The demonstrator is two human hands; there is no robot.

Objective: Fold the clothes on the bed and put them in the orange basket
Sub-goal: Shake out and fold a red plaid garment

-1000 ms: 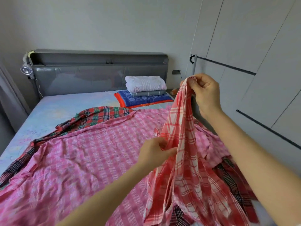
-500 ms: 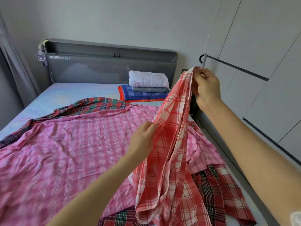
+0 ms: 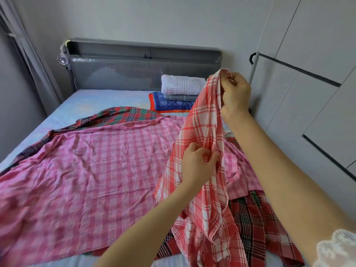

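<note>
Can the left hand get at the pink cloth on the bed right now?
Probably not freely: the left hand grips the red-and-white cloth, though the pink cloth lies uncovered beside it.

Spread cloths on bed, folded stack behind, wardrobe right

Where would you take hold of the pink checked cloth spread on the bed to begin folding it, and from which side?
Probably its near hem, one pinch toward each end, coming from the foot of the bed. The pink checked cloth lies flat and wide over the tartan cloth, so that hem is closest and lifts freely toward the headboard.
</note>
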